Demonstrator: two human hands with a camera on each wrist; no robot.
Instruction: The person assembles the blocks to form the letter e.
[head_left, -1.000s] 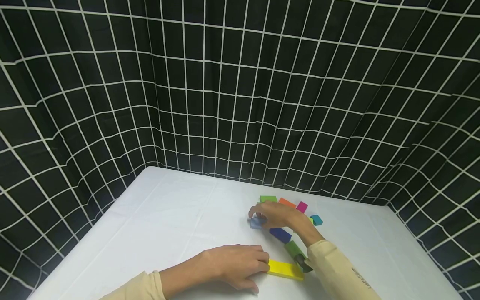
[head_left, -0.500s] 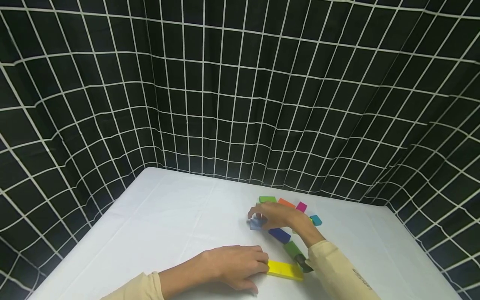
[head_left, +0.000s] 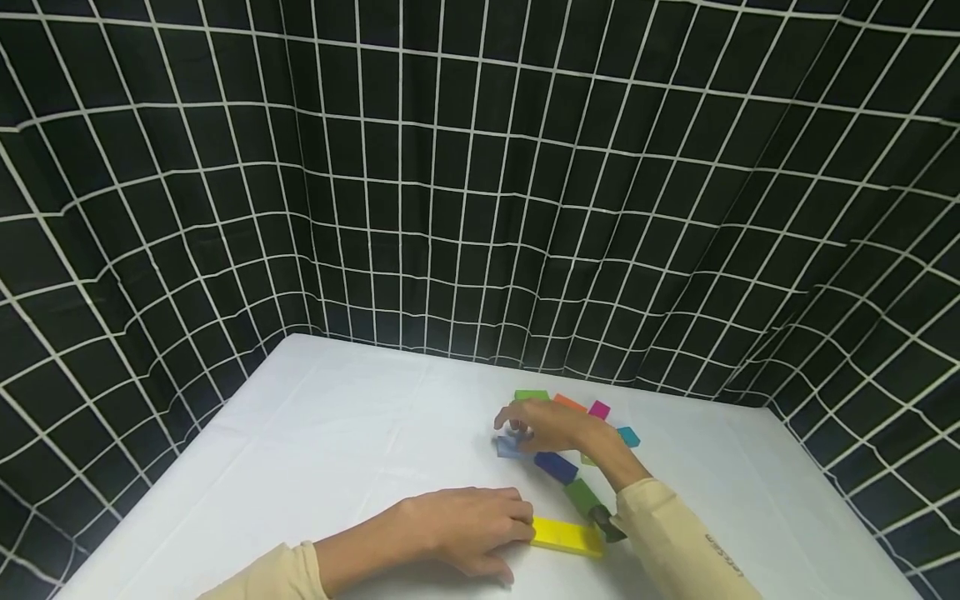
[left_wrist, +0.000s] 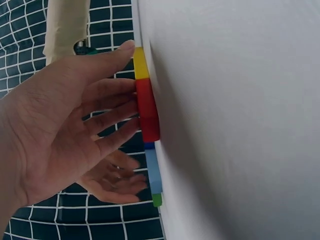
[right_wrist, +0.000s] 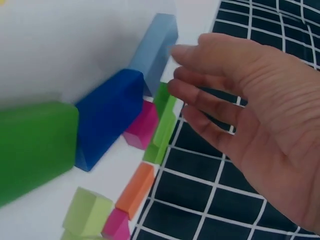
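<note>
In the head view my left hand (head_left: 468,532) is low over the table beside the left end of a yellow block (head_left: 567,537). In the left wrist view its fairly straight fingers reach a red block (left_wrist: 148,111), and the thumb tip is by the yellow one. My hand hides the red block from the head view. My right hand (head_left: 555,425) hovers at a light blue block (head_left: 509,447). The right wrist view shows the thumb (right_wrist: 185,52) close to that block, the fingers loosely bent and nothing held. A dark blue block (right_wrist: 112,117) adjoins the light blue one.
Green blocks (head_left: 582,497) link the dark blue and yellow blocks in a curved row. Behind my right hand lie a light green block (head_left: 531,395), an orange one (head_left: 570,403), a magenta one (head_left: 599,410) and a teal one (head_left: 628,437). A black gridded curtain (head_left: 450,208) surrounds the table.
My right hand's fingers have risen slightly off the light blue block, showing more of it. The left hand stays in place; the whole view shifts slightly.
</note>
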